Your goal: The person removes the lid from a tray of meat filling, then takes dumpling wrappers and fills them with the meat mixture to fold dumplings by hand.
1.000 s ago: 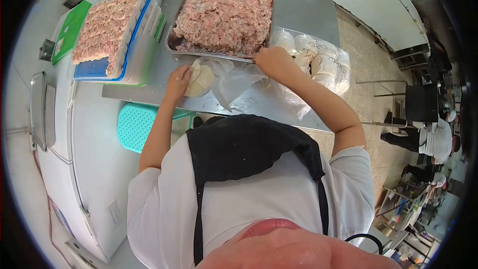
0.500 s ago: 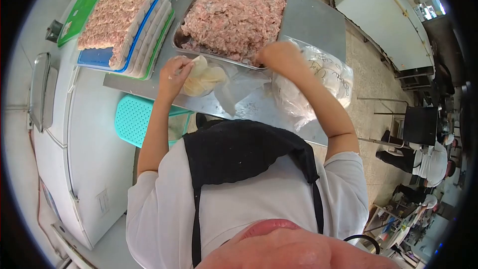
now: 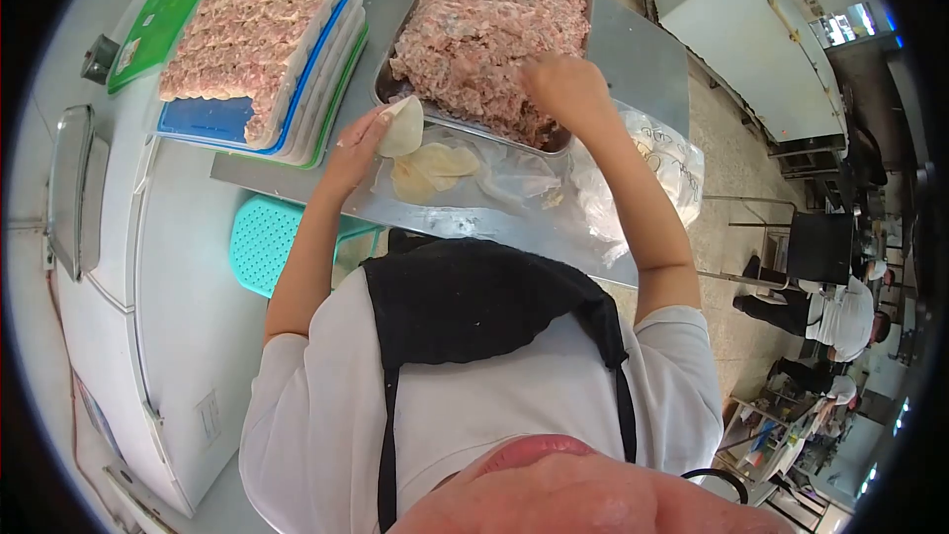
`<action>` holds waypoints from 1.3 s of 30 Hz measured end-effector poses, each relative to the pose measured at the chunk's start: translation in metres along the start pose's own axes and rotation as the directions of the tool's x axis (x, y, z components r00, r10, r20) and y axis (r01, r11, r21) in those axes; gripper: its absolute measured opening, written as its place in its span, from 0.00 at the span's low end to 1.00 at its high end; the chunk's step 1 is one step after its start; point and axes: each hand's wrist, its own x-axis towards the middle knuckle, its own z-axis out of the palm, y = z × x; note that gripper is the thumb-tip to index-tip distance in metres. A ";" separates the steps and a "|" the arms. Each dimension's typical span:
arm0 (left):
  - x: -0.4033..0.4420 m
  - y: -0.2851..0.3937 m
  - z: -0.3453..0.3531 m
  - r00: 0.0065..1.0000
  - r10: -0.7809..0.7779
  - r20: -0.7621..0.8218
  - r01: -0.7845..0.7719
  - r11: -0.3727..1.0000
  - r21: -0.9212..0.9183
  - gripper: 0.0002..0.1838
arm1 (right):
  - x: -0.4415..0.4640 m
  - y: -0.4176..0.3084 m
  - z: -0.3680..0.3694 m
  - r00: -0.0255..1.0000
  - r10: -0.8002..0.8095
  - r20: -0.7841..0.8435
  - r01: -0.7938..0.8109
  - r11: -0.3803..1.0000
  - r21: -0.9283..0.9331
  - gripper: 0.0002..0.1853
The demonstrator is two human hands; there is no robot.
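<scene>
My left hand (image 3: 360, 144) pinches a round, pale dumpling wrapper (image 3: 403, 129) by its edge, lifted above the table. Below it, more loose wrappers (image 3: 431, 168) lie on clear plastic. At the near right part of the ground meat filling (image 3: 484, 30), my right hand (image 3: 565, 89) reaches in, its fingertips blurred against the meat. A deep metal tray (image 3: 384, 89) holds this heaped filling. To the left, a blue-lidded stack of containers (image 3: 206, 121) carries rows of filled dumplings (image 3: 252, 25) on top.
Plastic-wrapped packs (image 3: 652, 163) with handwriting sit right of the tray on the metal table (image 3: 647, 59). A green lid (image 3: 158, 35) is at far left. Under the table edge stands a turquoise stool (image 3: 267, 237). Other people (image 3: 845, 321) are in the background at right.
My left hand has raised one wrapper off the others. My right hand has moved from the tray's near edge up over the meat. The view has shifted slightly.
</scene>
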 end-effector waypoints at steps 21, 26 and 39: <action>0.008 -0.018 -0.042 0.990 0.122 0.074 -0.141 0.920 0.367 0.18 | 0.009 -0.066 0.057 0.993 -0.025 0.118 -0.008 0.960 0.279 0.15; -0.006 -0.056 -0.048 0.946 0.290 0.142 -0.323 0.855 0.406 0.18 | 0.016 -0.044 0.046 0.992 -0.008 0.122 -0.050 0.886 0.460 0.19; -0.015 -0.050 -0.031 0.984 -0.178 0.025 0.166 0.845 -0.507 0.16 | 0.028 -0.063 0.060 0.995 -0.051 0.084 -0.009 0.805 0.594 0.14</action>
